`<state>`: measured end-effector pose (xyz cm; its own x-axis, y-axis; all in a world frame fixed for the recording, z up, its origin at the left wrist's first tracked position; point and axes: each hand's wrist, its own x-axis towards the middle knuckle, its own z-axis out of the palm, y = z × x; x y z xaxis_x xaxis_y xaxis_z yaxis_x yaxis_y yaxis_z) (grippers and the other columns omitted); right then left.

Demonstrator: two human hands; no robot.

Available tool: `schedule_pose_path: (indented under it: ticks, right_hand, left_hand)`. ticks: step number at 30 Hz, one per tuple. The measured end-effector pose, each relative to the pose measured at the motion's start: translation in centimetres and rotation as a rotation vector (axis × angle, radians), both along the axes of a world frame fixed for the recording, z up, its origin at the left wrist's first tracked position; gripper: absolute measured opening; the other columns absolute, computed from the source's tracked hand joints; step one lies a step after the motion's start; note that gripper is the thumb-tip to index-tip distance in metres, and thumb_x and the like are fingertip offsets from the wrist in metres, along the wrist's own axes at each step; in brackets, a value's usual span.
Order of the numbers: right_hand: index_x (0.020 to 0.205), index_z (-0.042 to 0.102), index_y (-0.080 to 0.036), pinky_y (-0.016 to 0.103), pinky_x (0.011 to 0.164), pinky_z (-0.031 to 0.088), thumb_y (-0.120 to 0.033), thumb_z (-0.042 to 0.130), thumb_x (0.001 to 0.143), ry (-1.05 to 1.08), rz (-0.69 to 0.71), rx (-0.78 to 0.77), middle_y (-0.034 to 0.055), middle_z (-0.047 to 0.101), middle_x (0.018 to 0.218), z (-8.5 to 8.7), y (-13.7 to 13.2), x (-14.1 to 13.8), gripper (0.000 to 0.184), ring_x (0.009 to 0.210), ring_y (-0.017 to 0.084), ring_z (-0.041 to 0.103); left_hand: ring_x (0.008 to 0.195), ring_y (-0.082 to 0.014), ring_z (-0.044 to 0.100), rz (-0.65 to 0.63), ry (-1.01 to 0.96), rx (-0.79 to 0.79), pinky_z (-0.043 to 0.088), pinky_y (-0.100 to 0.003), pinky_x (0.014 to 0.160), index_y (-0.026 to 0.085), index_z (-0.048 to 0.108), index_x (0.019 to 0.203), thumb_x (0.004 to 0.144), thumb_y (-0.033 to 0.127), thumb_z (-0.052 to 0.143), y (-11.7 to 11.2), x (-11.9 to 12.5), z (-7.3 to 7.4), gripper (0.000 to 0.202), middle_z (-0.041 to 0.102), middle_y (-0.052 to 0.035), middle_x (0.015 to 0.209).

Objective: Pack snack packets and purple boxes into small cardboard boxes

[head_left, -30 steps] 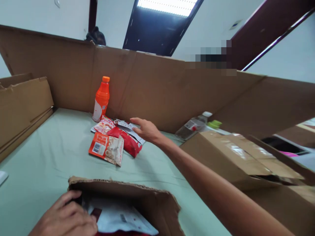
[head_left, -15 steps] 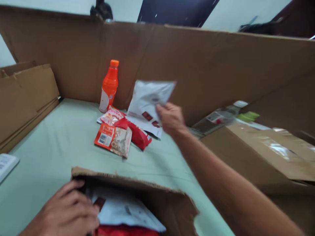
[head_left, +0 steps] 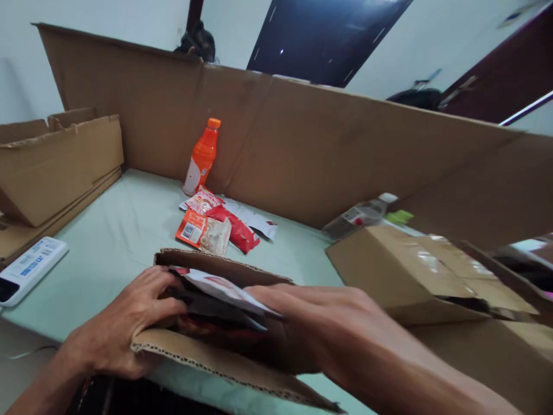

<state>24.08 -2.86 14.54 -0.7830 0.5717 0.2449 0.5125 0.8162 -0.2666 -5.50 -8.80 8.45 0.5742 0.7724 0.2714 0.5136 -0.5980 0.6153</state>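
Note:
My right hand point(head_left: 324, 314) is at the mouth of a small open cardboard box point(head_left: 216, 360), its fingers closed on the edge of a white packet point(head_left: 222, 287). The packet lies slanted, partly down inside the box. My left hand point(head_left: 129, 320) grips the box's left side, with fingers over the rim. Dark and reddish contents show dimly below the packet. Beyond the box lie an orange-and-beige packet point(head_left: 203, 231), a red packet point(head_left: 237, 231), a pink-and-white packet point(head_left: 203, 202) and another white packet point(head_left: 254, 219).
An orange bottle point(head_left: 202, 158) stands against the tall cardboard wall point(head_left: 328, 144). At left are a white power bank point(head_left: 32, 271) and an open carton point(head_left: 64, 167). A taped carton point(head_left: 389, 271) and a clear bottle point(head_left: 360, 216) lie at right.
My right hand has brought the white packet from the far pile back into the box. My left hand still holds the box's left side. The camera view has shifted.

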Motion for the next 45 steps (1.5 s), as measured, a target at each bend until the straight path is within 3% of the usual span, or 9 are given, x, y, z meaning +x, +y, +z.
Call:
schedule_pose_path:
  ticks: [4, 7, 11, 18, 23, 29, 36, 40, 45]
  right_hand:
    - [0.086, 0.071, -0.021, 0.028, 0.062, 0.052, -0.014, 0.067, 0.083, -0.486, 0.000, -0.181, 0.0050, 0.079, 0.086, -0.6, 1.5, -5.2, 0.009, 0.073, 0.023, 0.074]
    - [0.113, 0.074, -0.018, 0.033, 0.081, 0.058, -0.021, 0.077, 0.082, -0.628, 0.099, -0.318, 0.0114, 0.079, 0.107, -1.3, 2.9, -7.1, 0.031, 0.095, 0.028, 0.076]
    - [0.138, 0.062, -0.016, 0.040, 0.096, 0.058, -0.014, 0.060, 0.093, -0.466, 0.174, -0.356, 0.0142, 0.074, 0.126, -0.6, 3.4, -5.6, 0.046, 0.111, 0.028, 0.073]
    - [0.126, 0.066, -0.039, 0.035, 0.087, 0.065, -0.023, 0.059, 0.098, 0.305, -0.201, 0.070, 0.0010, 0.079, 0.115, 0.3, -1.3, 4.0, 0.033, 0.102, 0.022, 0.076]
    - [0.118, 0.071, -0.032, 0.034, 0.089, 0.064, -0.027, 0.066, 0.095, 0.348, -0.210, 0.035, 0.0066, 0.076, 0.122, -4.1, -2.1, 5.3, 0.024, 0.109, 0.023, 0.074]
    - [0.116, 0.074, -0.025, 0.044, 0.094, 0.061, -0.032, 0.068, 0.094, 0.186, -0.043, -0.038, 0.0111, 0.076, 0.123, -5.8, -0.4, 4.0, 0.024, 0.114, 0.027, 0.070]
    - [0.125, 0.068, -0.029, 0.036, 0.094, 0.060, -0.010, 0.053, 0.096, 0.371, -0.084, -0.018, 0.0055, 0.077, 0.119, -5.2, 0.5, 5.1, 0.038, 0.112, 0.021, 0.072]
    - [0.153, 0.044, -0.030, 0.044, 0.110, 0.050, -0.035, 0.055, 0.102, 0.519, -0.239, 0.088, 0.0097, 0.052, 0.156, -5.5, 1.1, 4.6, 0.053, 0.143, 0.026, 0.050]
    - [0.156, 0.037, -0.021, 0.046, 0.115, 0.042, -0.060, 0.046, 0.102, 0.193, 0.111, 0.097, 0.0131, 0.059, 0.148, -7.0, 0.5, 3.1, 0.067, 0.140, 0.026, 0.052]
  left_hand:
    - [0.143, -0.0392, 0.034, 0.123, 0.010, 0.066, 0.040, -0.059, 0.114, 0.024, 0.066, 0.117, 0.072, 0.026, 0.075, -1.1, -0.2, -0.9, 0.046, 0.039, -0.0131, 0.149]
    - [0.150, -0.0424, 0.024, 0.121, 0.011, 0.133, 0.028, -0.068, 0.120, 0.026, 0.065, 0.122, 0.071, 0.027, 0.079, -1.2, -0.4, -1.4, 0.054, 0.021, -0.0113, 0.165]
    - [0.148, -0.0432, 0.033, 0.086, 0.020, 0.124, 0.024, -0.072, 0.120, 0.025, 0.058, 0.132, 0.073, 0.029, 0.078, -1.4, -0.9, -1.5, 0.062, 0.033, -0.0161, 0.163]
    - [0.139, -0.0320, 0.049, 0.243, -0.285, 0.139, 0.047, -0.049, 0.110, 0.030, 0.056, 0.133, 0.098, 0.043, 0.062, -2.5, -1.3, -3.4, 0.038, 0.048, -0.0096, 0.154]
    - [0.128, -0.0244, 0.057, 0.231, -0.339, 0.200, 0.045, -0.044, 0.111, 0.030, 0.063, 0.104, 0.095, 0.015, 0.062, -1.3, 0.1, -2.9, 0.018, 0.064, -0.0009, 0.133]
    - [0.151, -0.0330, 0.029, 0.230, -0.298, 0.179, 0.034, -0.058, 0.118, 0.033, 0.064, 0.105, 0.093, 0.012, 0.054, -2.2, 0.6, -2.1, 0.026, 0.048, 0.0017, 0.152]
    - [0.135, -0.0301, 0.051, 0.742, -0.295, 0.177, 0.040, -0.054, 0.118, 0.029, 0.059, 0.123, 0.096, 0.036, 0.064, -1.4, 2.4, -3.6, 0.029, 0.051, -0.0058, 0.144]
    - [0.139, -0.0336, 0.049, 0.818, -0.362, 0.238, 0.042, -0.057, 0.117, 0.034, 0.039, 0.152, 0.092, 0.034, 0.068, -0.7, 3.4, -4.4, 0.066, 0.041, -0.0080, 0.158]
    - [0.144, -0.0284, 0.046, 0.657, -0.218, 0.304, 0.044, -0.047, 0.117, 0.033, 0.047, 0.148, 0.097, 0.025, 0.060, -0.4, 2.9, -4.1, 0.053, 0.052, -0.0047, 0.153]
